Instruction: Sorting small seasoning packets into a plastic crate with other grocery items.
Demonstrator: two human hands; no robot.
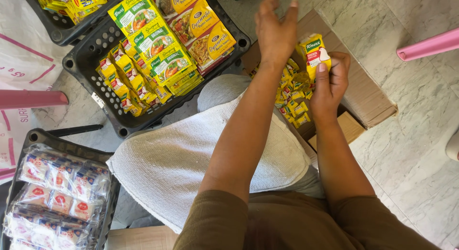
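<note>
Gripping a small yellow sachet [313,54] with a green label patch, the right hand [330,85] holds it above an open cardboard box [366,94] of similar yellow sachets [292,99]. The left hand [276,32] is raised beside it, fingers spread, holding nothing. A black crate [91,54] farther left carries rows of yellow-and-green packets [158,46]; another crate [107,211] holds clear-wrapped red-and-white packs [57,197]. A white towel [191,154] covers the lap.

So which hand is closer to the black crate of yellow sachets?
Left. The left hand is raised open just right of the black crate; the right hand holds a yellow packet over the cardboard box, farther away.
</note>
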